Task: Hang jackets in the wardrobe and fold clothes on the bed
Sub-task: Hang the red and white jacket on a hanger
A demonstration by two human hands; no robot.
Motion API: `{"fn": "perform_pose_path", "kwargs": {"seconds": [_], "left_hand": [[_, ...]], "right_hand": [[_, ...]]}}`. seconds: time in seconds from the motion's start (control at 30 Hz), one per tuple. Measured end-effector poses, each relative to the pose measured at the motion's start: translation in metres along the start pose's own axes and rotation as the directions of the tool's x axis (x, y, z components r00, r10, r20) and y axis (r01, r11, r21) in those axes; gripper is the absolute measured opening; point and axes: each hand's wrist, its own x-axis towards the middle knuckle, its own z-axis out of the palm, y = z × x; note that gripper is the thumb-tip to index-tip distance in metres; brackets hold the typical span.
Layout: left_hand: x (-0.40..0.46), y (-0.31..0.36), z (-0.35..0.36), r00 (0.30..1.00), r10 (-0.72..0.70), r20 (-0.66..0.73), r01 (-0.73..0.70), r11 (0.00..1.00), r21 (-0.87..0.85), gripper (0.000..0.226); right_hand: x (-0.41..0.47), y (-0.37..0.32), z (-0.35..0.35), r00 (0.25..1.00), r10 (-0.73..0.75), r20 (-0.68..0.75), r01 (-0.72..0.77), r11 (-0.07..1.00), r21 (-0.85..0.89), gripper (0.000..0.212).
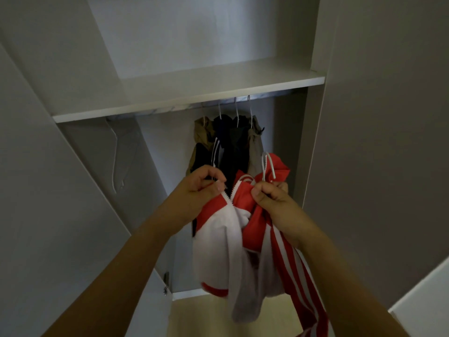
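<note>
A red and white jacket [226, 242] with white sleeve stripes hangs in front of me, before the open wardrobe [189, 93]. My left hand [201, 186] pinches its left front edge near the white zipper. My right hand [272, 198] grips the red collar fabric together with a white hanger [267, 166], whose hook sticks up above the fist. Most of the hanger is hidden inside the jacket. Several dark and tan jackets [228, 142] hang on white hangers from the rail [243, 99] under the shelf.
One bare white hanger [119, 161] hangs at the left end of the rail. The wardrobe door [60, 215] stands open on the left, and a grey side panel [376, 142] bounds the right. Pale wooden floor [206, 317] shows below.
</note>
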Motion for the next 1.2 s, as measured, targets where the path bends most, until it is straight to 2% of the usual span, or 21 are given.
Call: {"fn": "perform_pose_path", "kwargs": {"seconds": [0.07, 0.17, 0.23, 0.27, 0.37, 0.5, 0.6, 0.7, 0.8, 0.9, 1.03, 1.13, 1.2], "left_hand": [[0.002, 0.003, 0.000, 0.999, -0.051, 0.002, 0.051, 0.999, -0.016, 0.010], [0.006, 0.005, 0.006, 0.979, -0.196, 0.046, 0.193, 0.979, 0.063, 0.017], [0.005, 0.005, 0.012, 0.965, -0.249, 0.080, 0.242, 0.967, 0.081, 0.009], [0.004, 0.005, 0.014, 0.965, -0.251, 0.079, 0.247, 0.967, 0.062, 0.002], [0.002, 0.005, 0.020, 0.976, -0.206, 0.065, 0.203, 0.978, 0.045, 0.011], [0.001, 0.006, 0.029, 0.982, -0.178, 0.068, 0.173, 0.982, 0.072, 0.007], [-0.001, 0.003, 0.028, 0.979, -0.192, 0.071, 0.185, 0.978, 0.094, 0.007], [-0.005, 0.001, 0.024, 0.985, -0.164, 0.056, 0.154, 0.977, 0.151, 0.010], [-0.007, -0.001, 0.019, 0.977, -0.165, -0.137, 0.177, 0.981, 0.081, 0.011], [-0.005, -0.004, 0.014, 0.920, -0.256, -0.296, 0.258, 0.966, -0.032, 0.020], [-0.004, -0.010, 0.011, 0.848, -0.441, -0.294, 0.358, 0.885, -0.297, 0.009], [-0.010, -0.013, 0.011, 0.787, -0.590, -0.178, 0.441, 0.741, -0.506, 0.011], [-0.012, -0.017, 0.012, 0.779, -0.611, -0.139, 0.470, 0.717, -0.514, 0.018]], "right_hand": [[0.001, -0.001, 0.001, 1.000, -0.008, 0.001, 0.008, 1.000, 0.016, 0.027], [0.000, -0.004, 0.002, 1.000, -0.007, 0.016, 0.007, 0.999, 0.045, 0.023], [0.000, -0.005, 0.002, 1.000, 0.000, 0.015, 0.000, 0.999, 0.037, 0.022], [0.000, -0.005, 0.002, 1.000, 0.001, 0.014, -0.002, 1.000, 0.027, 0.021], [-0.001, -0.005, 0.003, 1.000, 0.000, 0.015, 0.000, 1.000, 0.016, 0.019], [-0.002, -0.004, 0.003, 1.000, -0.015, 0.026, 0.015, 1.000, -0.010, 0.016], [-0.002, -0.004, 0.002, 1.000, -0.013, 0.019, 0.013, 1.000, 0.000, 0.020], [-0.003, -0.002, 0.002, 1.000, 0.002, -0.009, -0.001, 0.999, 0.037, 0.015], [-0.003, -0.002, -0.001, 0.999, 0.019, -0.032, -0.015, 0.993, 0.115, 0.012], [-0.005, -0.005, -0.002, 0.999, 0.037, -0.012, -0.034, 0.978, 0.204, 0.012], [-0.006, -0.007, -0.001, 0.997, 0.065, 0.047, -0.074, 0.969, 0.235, 0.016], [-0.007, -0.005, 0.000, 0.995, 0.089, 0.037, -0.095, 0.973, 0.208, 0.014], [-0.006, -0.002, 0.000, 0.994, 0.104, 0.029, -0.107, 0.976, 0.190, 0.012]]}}
